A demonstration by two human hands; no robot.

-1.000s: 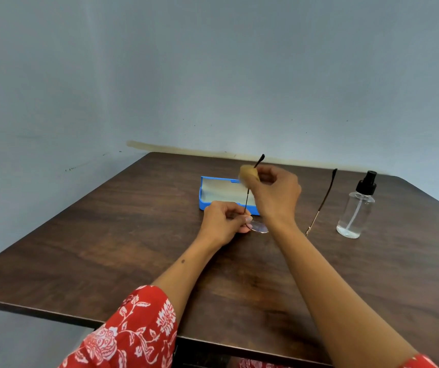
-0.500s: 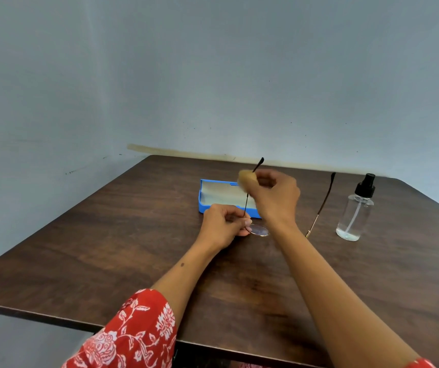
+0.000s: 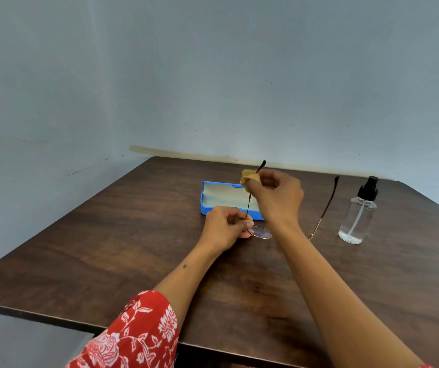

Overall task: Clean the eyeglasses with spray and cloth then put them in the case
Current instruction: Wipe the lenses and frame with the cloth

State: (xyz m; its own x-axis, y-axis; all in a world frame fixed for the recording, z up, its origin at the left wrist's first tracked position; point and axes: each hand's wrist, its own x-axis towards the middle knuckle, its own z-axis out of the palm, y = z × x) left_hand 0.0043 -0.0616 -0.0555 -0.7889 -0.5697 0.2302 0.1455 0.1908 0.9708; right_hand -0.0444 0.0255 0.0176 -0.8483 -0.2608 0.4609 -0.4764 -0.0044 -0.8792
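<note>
1. Two hands are on the glasses [image 3: 259, 232], which sit low over the middle of the tabletop [image 3: 106, 248], just in front of the open blue case [image 3: 229, 196].
2. My left hand [image 3: 226, 227] is closed on the frame at the hinge, its fingers [image 3: 247, 223] curled around it. One lens shows just right of them.
3. My right hand [image 3: 276, 197] pinches the yellow cloth [image 3: 248, 177] around the near temple [image 3: 251, 193], thumb and fingers shut on it, high up near the dark tip.
4. That temple's long axis runs steeply up and slightly right, from the left hand's grip to the right hand's pinch. As I judge it, any wiping stroke has to follow that line, with the left hand as anchor below.
5. From the cloth, the case lies just behind and below, and it is nearer the left hand. The spray bottle [image 3: 359, 216] stands well apart to the right, on the right hand's side.
6. I see the far temple [image 3: 326, 208] sticking up between my right forearm and the bottle, parallel to the first one.
7. Hidden: my right wrist covers the second lens and the bridge, and my left hand covers the hinge. I cannot tell whether the lenses are wet or dry, nor see the case lid clearly behind my hands.
</note>
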